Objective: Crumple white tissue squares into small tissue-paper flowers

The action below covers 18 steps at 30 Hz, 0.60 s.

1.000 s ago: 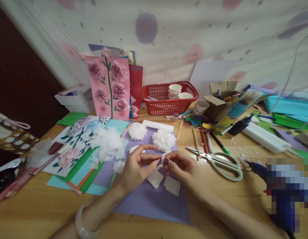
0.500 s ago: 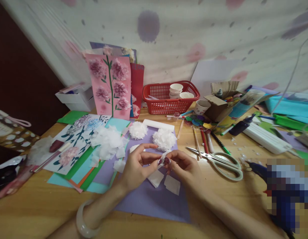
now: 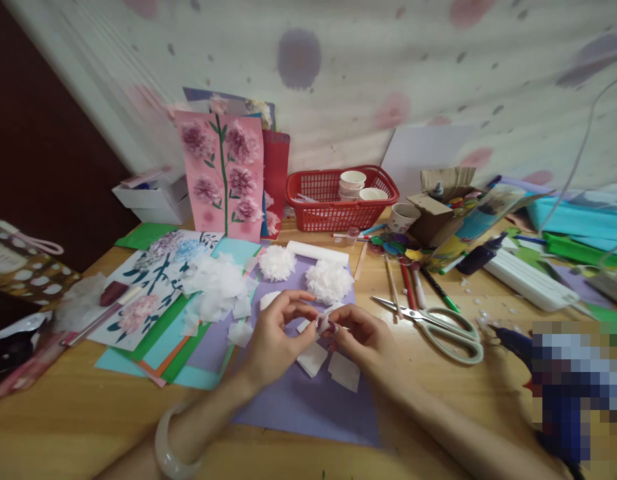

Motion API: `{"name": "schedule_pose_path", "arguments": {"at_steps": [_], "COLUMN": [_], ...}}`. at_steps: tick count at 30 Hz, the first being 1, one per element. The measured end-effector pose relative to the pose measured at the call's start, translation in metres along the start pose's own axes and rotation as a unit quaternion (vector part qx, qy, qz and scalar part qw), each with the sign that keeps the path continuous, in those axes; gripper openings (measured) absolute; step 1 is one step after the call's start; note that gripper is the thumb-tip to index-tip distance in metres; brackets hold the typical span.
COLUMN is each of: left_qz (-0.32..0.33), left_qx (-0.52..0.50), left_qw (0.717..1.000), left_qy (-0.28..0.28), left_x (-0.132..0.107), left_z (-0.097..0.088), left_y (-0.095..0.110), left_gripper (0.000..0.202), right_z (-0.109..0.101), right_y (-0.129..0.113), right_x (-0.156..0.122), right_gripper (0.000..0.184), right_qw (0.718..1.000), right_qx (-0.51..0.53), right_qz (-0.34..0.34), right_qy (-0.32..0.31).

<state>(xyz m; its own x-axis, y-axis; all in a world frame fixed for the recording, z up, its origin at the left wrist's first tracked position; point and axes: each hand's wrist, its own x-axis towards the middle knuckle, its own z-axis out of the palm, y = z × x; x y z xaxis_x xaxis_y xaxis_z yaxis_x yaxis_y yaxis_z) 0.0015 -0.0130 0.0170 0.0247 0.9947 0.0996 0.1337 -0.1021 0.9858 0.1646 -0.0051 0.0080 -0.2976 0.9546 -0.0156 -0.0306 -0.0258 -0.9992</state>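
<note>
My left hand [image 3: 283, 330] and my right hand [image 3: 364, 331] meet over a purple sheet [image 3: 308, 413]. Between their pinched fingertips is a small piece of white tissue paper [image 3: 324, 325], partly hidden by the fingers. Loose white tissue squares [image 3: 344, 373] lie on the sheet just below the hands. Beyond my fingers sit two ruffled white paper pompoms, one nearer [image 3: 330, 281] and one farther left [image 3: 277, 263]. A white roll [image 3: 317, 252] lies behind them. Left of my left hand is a heap of white tissue pieces [image 3: 216, 287].
Scissors [image 3: 438, 327] lie open to the right, beside pens and brushes. A blue glue gun [image 3: 513, 341], partly pixelated, is at far right. A red basket [image 3: 338, 213] with paper cups stands at the back, next to a pink flower picture [image 3: 201, 213]. Coloured sheets [image 3: 138, 357] spread left.
The tissue piece between my fingertips has turned and shows less twisted than before. Both hands stay in nearly the same place, and the view has shifted slightly.
</note>
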Motion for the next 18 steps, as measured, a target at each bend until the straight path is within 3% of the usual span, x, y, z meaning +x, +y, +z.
{"name": "schedule_pose_path", "arguments": {"at_steps": [6,12,18], "left_qz": [0.034,0.050,0.057], "left_qx": [0.049,0.016,0.024], "left_qw": [0.998,0.998,0.998], "left_qy": [0.006,0.038,0.006], "left_x": [-0.0014,0.0013,-0.0006], "left_z": [-0.0002,0.0008,0.0005], "left_y": [-0.0021,-0.0081,-0.0080], "left_gripper": [0.028,0.025,0.024], "right_z": [0.0016,0.0005,0.0005], "right_y": [-0.0013,-0.0034,-0.0016], "right_x": [-0.0003,-0.0001,-0.0002], "right_gripper": [0.026,0.024,0.028], "right_qw": [1.000,1.000,0.998], "right_qx": [-0.010,-0.008,-0.040], "right_qz": [0.019,0.024,0.030], "right_qy": [-0.016,-0.007,-0.046]}}
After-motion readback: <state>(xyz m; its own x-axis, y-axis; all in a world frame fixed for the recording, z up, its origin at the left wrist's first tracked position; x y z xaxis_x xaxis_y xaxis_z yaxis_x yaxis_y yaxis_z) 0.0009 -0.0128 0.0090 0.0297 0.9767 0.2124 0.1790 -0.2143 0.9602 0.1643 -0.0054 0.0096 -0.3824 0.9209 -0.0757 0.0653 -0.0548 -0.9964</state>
